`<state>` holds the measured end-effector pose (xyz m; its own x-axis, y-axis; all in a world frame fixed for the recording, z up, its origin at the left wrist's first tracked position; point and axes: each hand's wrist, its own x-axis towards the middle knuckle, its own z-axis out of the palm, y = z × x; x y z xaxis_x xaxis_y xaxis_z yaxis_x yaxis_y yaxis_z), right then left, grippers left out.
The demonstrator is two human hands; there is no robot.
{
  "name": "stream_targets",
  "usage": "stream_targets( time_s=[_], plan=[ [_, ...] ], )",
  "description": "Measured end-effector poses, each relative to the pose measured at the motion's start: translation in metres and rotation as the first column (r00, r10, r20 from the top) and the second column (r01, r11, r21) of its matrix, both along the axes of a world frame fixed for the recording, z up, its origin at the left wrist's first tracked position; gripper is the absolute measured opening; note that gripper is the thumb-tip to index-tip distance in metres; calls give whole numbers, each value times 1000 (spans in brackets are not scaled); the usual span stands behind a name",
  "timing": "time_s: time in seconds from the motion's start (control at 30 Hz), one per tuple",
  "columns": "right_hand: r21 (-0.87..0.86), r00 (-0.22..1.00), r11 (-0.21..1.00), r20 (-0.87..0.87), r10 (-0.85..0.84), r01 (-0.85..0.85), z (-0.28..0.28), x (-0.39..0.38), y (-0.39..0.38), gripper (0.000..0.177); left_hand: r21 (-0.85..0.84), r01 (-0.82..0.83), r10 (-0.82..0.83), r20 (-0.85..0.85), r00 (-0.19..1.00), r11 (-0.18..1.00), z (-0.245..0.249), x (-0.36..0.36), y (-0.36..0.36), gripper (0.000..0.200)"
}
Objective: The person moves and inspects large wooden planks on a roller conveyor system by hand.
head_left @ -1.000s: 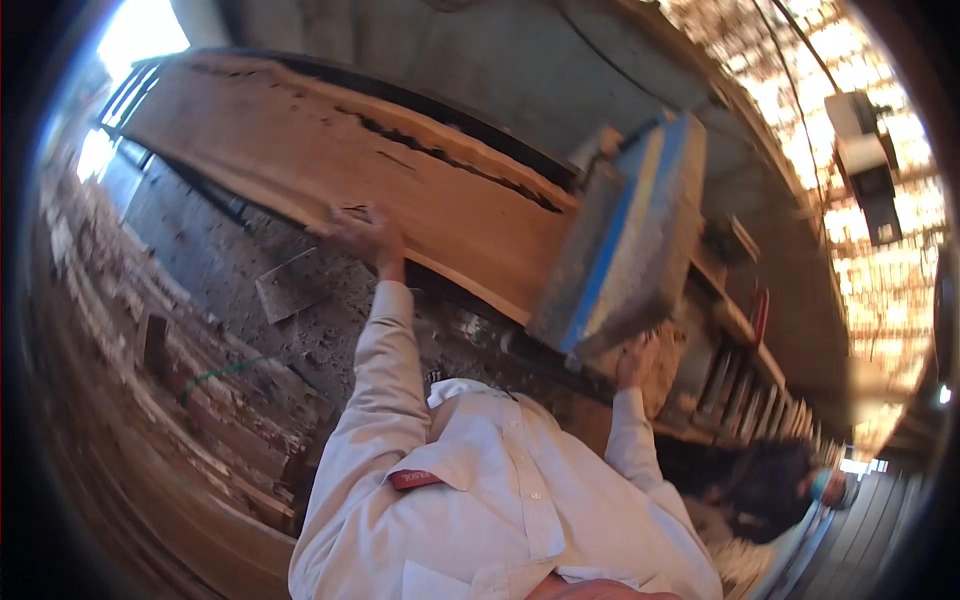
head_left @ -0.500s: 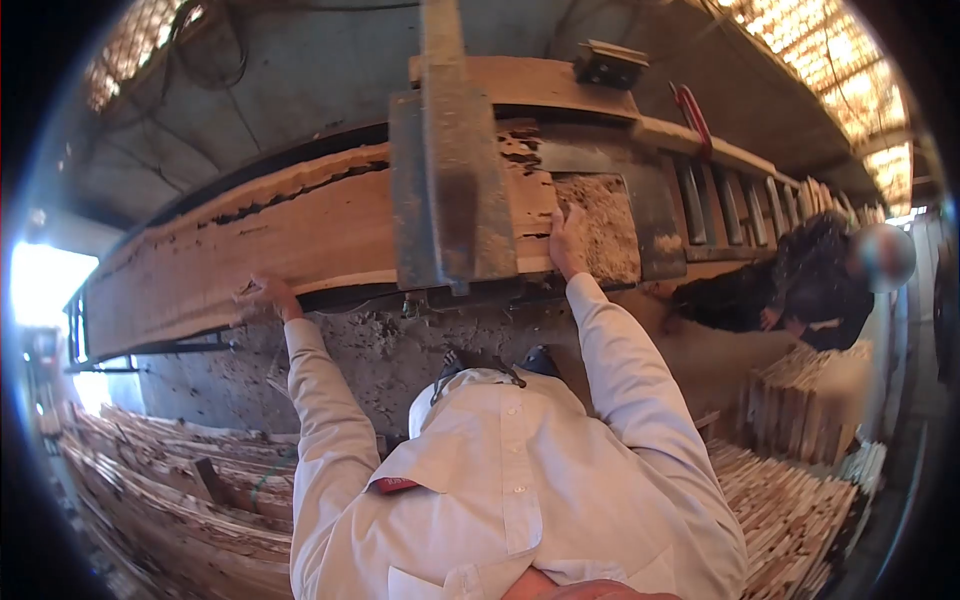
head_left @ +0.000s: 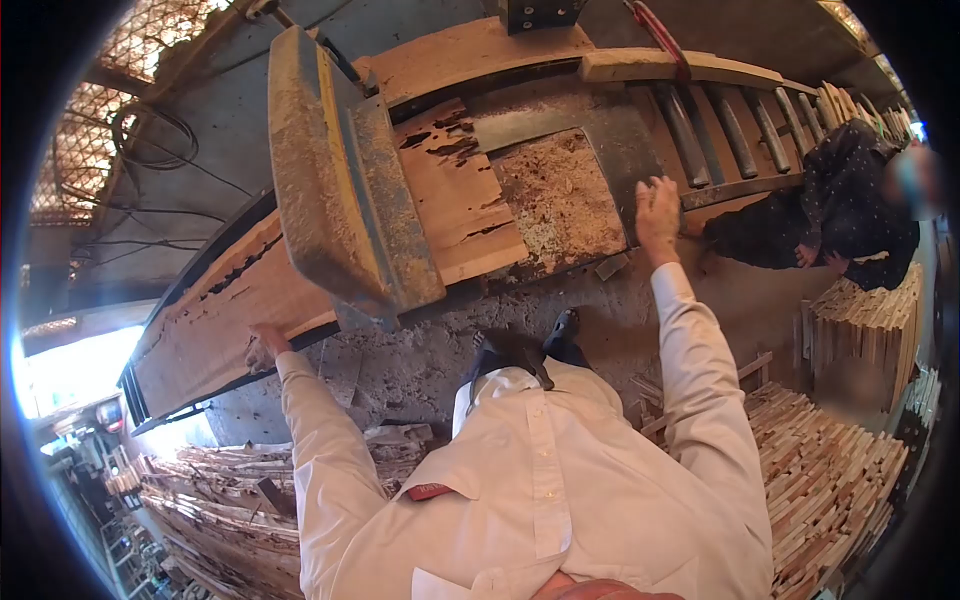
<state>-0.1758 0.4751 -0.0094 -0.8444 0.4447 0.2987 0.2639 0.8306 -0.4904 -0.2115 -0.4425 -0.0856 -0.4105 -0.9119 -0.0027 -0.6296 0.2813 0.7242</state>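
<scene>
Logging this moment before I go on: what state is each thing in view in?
Plank: flat on the bench, passing under the guard, cracked and holed.
Guard: over the plank, dust-caked.
Left hand: on the plank's near edge; grip unclear.
Right hand: open, fingers extended, on the bench by the rollers.
Rollers: bare.
Co-worker: crouched past the bench's end.
Strips: stacked on the floor.

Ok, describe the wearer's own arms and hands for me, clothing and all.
Both arms wear the long, creased sleeves of a cream-white button-front shirt: left sleeve, right sleeve, each ending in a plain cuff. The left hand and right hand are bare, with no gloves or watch showing. A small red tag sits on the chest.
</scene>
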Motion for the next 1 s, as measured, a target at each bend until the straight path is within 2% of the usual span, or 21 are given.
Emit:
stream_targets(
  time_s=[0.1,0.23,0.27,0.3,0.6,0.87,0.97,1.0],
  plan=[
    [71,996,994,34,-82,79,-18,-18,47,60,-192,-255,294,207,933,947,24,9,35,95],
    [119,971,969,76,-225,215,-48,-32,64,65,-311,-325,417,303,857,893,59,10,63,112],
    [184,957,955,129,-259,233,-49,-34,59,70,-329,-336,437,313,843,883,57,9,60,114],
    [183,954,956,153,-259,230,-45,-37,56,71,-292,-300,392,339,855,908,60,9,62,115],
    [159,919,958,283,-275,237,-31,-44,51,74,-292,-348,425,264,866,891,58,17,48,115],
    [124,921,962,280,-270,244,-24,-45,46,72,-255,-376,422,157,893,891,58,17,53,115],
    [134,921,961,281,-270,240,-23,-46,44,71,-269,-352,415,234,879,897,2,31,-25,114],
    [137,923,961,272,-270,241,-25,-46,45,69,-267,-363,424,224,878,893,-3,31,-26,114]
  ],
)
